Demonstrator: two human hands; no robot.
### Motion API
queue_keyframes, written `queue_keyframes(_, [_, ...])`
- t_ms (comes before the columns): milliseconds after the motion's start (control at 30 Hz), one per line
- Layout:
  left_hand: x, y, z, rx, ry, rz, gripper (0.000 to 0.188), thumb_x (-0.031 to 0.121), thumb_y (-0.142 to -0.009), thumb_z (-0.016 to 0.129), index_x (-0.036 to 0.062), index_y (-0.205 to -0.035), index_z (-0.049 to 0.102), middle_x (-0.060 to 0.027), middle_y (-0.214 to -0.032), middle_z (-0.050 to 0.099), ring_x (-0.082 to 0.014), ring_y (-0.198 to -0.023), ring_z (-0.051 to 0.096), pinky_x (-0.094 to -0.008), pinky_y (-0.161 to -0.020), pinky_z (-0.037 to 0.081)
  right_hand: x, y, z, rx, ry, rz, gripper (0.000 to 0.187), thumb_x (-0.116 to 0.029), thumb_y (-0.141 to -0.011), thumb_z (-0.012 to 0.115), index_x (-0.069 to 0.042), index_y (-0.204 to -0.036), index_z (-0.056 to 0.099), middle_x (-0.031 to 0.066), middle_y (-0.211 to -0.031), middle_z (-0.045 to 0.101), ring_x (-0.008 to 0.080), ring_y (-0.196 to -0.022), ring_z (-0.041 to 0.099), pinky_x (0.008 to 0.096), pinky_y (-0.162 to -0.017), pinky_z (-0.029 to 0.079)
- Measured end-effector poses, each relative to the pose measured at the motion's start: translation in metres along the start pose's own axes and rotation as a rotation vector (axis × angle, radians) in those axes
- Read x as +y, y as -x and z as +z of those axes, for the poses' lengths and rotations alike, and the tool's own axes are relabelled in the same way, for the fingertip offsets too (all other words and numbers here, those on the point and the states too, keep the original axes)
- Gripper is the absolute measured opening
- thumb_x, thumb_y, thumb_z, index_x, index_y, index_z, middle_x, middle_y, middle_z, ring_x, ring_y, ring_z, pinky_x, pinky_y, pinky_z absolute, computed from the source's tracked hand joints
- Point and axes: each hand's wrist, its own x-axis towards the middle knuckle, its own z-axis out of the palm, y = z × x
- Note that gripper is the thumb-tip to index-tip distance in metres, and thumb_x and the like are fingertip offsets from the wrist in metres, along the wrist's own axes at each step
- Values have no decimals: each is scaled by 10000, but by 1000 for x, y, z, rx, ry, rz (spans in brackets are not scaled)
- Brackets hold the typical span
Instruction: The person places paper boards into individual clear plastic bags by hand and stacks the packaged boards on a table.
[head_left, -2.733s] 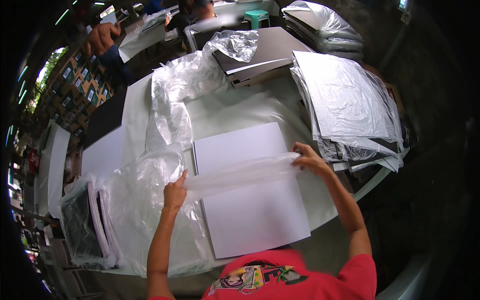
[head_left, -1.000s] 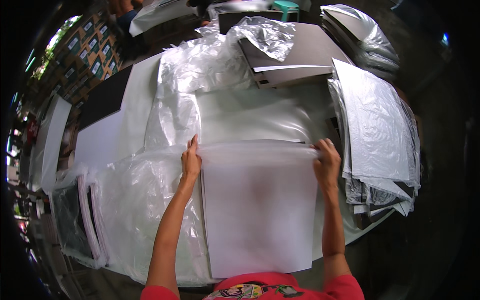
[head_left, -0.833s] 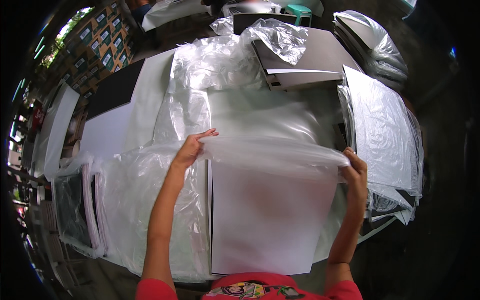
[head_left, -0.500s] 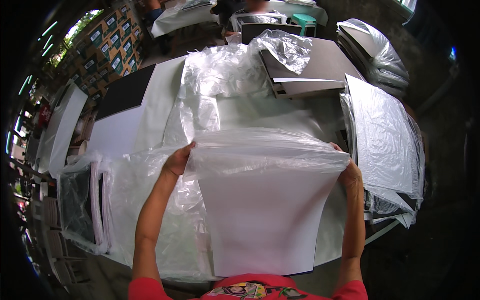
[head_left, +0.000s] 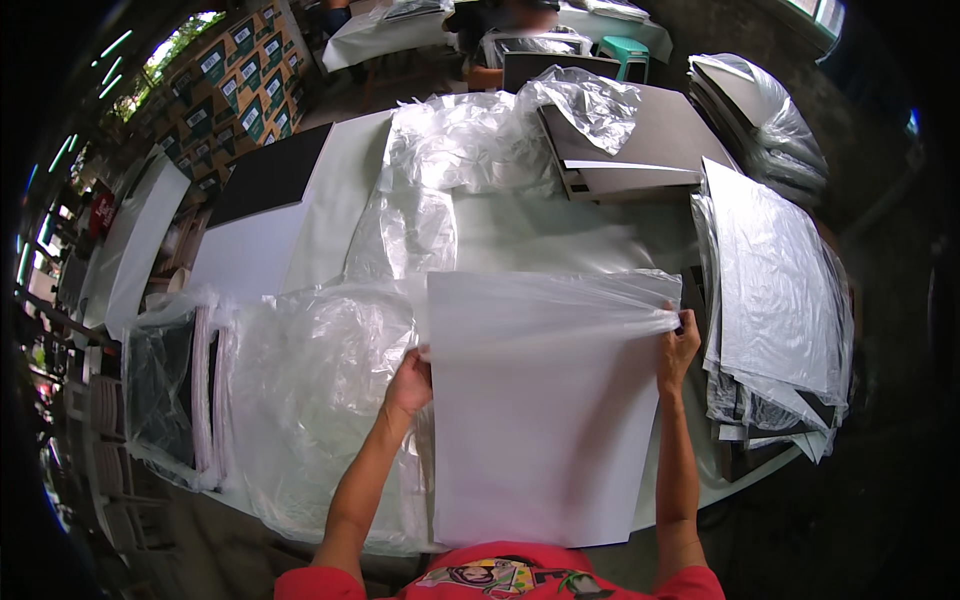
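Spreading under everything is a pale surface (head_left: 330, 215), and the landmark on it is a large white board (head_left: 540, 440), standing nearest the person and tilted up off the surface. A clear plastic bag (head_left: 560, 305) is drawn over the board's far end, its film stretched tight across the top edge. Right of the board lies a stack of bagged boards (head_left: 775, 300), fanned out near the surface's rim. Left of the board sits a heap of loose clear bags (head_left: 310, 390), and beyond that heap, further left, a bagged bundle of dark panels (head_left: 165, 385) stands on edge. Beyond the board's far end, grey boards (head_left: 630, 150) lie stacked with crumpled plastic (head_left: 585, 100) on top, and a dark sheet (head_left: 265, 180) lies far off to the left. The left hand (head_left: 408, 385) grips the board's left edge, fingers wrapped behind it and pinching board and film together. The right hand (head_left: 678, 350) holds the board's right edge near the top corner, fingers pressed together, pinching the gathered mouth of the bag.
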Motion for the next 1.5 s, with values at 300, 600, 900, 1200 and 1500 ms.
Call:
queue_keyframes(300, [-61, 96, -41, 270, 201, -231, 403, 269, -911, 374, -19, -1173, 479, -177, -1209, 518, -301, -1147, 473, -414, -1025, 333, 80, 147, -40, 101, 361, -192, 140, -4, -837, 459, 48, -955, 513, 239, -824, 560, 417, -747, 548, 431, -637, 444])
queue_keyframes(600, [-120, 230, -85, 253, 336, -337, 397, 275, -922, 309, 29, -1135, 535, -115, -1211, 537, -299, -1152, 474, -460, -1021, 332, 82, 312, -136, -80, 513, 37, 140, 7, -846, 439, 49, -962, 506, 262, -842, 553, 439, -778, 533, 449, -663, 434])
queue_keyframes(900, [-140, 298, -53, 172, 596, -252, 443, 258, -920, 297, 30, -1247, 491, -104, -1392, 377, -297, -1324, 273, -452, -1072, 269, 69, 442, -210, -459, 678, 141, 265, 0, -826, 470, 27, -1089, 491, 239, -957, 549, 427, -793, 569, 458, -643, 474])
queue_keyframes(1200, [-98, 245, 2, 23, -19, -217, 496, 234, -916, 459, -14, -1332, 355, -142, -1425, 306, -254, -1340, 250, -382, -1084, 239, -60, 359, -115, -760, 467, -293, 744, -211, -705, 707, -95, -1349, 352, 217, -1392, 275, 382, -1291, 277, 495, -1047, 239])
queue_keyframes(1500, [11, 120, -20, 711, -2095, 738, 943, 332, -741, 703, 44, -1415, 110, -268, -1422, 191, -426, -1328, 151, -561, -1014, 252, -4, 387, -119, -1022, 698, -557, 696, -45, -765, 501, -67, -1404, 226, 212, -1445, 202, 424, -1311, 224, 516, -1072, 173])
